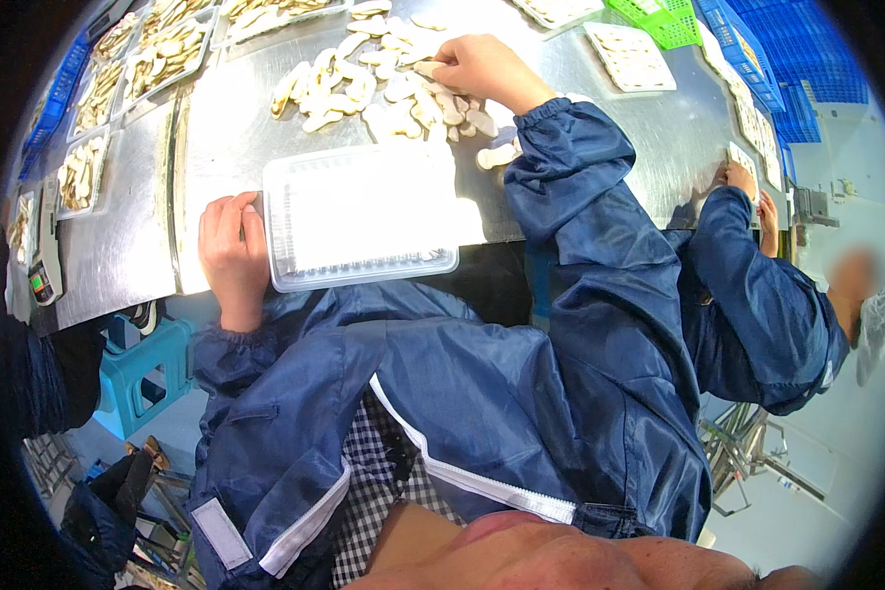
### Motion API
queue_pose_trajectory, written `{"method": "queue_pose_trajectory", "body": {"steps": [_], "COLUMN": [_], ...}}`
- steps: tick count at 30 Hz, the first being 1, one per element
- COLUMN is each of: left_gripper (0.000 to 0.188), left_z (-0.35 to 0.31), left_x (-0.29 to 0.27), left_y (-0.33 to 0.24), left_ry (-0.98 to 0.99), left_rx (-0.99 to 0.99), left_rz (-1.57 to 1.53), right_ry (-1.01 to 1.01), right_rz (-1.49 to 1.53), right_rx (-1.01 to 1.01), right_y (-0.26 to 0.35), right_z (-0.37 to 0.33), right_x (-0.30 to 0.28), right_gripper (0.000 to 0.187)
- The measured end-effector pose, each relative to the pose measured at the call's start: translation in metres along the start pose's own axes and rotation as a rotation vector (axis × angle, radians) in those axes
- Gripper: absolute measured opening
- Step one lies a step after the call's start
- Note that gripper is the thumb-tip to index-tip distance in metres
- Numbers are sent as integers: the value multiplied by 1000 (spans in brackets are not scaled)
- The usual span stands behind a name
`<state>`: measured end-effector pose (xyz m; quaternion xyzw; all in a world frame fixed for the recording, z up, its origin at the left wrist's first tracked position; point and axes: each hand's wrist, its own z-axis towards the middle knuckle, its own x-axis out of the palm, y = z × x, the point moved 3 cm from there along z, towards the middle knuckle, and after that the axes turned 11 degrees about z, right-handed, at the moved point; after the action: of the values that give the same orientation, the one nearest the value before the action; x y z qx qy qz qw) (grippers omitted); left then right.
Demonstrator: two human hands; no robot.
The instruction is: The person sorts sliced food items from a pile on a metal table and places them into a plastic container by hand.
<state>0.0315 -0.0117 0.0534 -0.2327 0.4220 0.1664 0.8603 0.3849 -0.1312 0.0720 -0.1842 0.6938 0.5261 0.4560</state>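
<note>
i see the left hand (234, 248) half-curled beside the clear tray (364, 214); can't tell if it grips. tray sits at near edge of tabletop (228, 128), pale slices (329, 87) heaped beyond. right hand (454, 65), fingertips nearly closed, pinches one slice (426, 69).

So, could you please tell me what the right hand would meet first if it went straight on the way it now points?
The right hand would most likely meet the loose pale slices just to its left, though it may already touch one; depth is unclear.
</note>
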Motion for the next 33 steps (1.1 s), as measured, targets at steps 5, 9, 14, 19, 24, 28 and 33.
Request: {"method": "queue_pose_trajectory", "body": {"steps": [5, 9, 14, 19, 24, 28, 33], "left_gripper": [16, 17, 17, 17, 18, 17, 17], "left_z": [-4, -1, 0, -2, -1, 1, 2], "left_x": [-2, -3, 1, -4, -5, -3, -6], "left_y": [5, 3, 0, 3, 3, 0, -2], "left_ry": [11, 13, 21, 65, 72, 80, 83], "left_rx": [-13, -11, -22, -38, -42, -63, -60], "left_rz": [27, 14, 12, 52, 37, 9, 28], "right_ry": [202, -142, -177, 136, 26, -123, -59], "right_rz": [238, -39, -161, 172, 116, -83, 9], "right_rx": [105, -150, -240, 17, -45, -73, 13], "right_y": [3, 0, -8, -3, -15, -10, -11], "right_z": [-2, 19, 19, -5, 16, 29, 23], "right_x": [-7, -9, 1, -17, -17, -7, -10], "right_gripper": [35, 34, 26, 31, 32, 34, 30]}}
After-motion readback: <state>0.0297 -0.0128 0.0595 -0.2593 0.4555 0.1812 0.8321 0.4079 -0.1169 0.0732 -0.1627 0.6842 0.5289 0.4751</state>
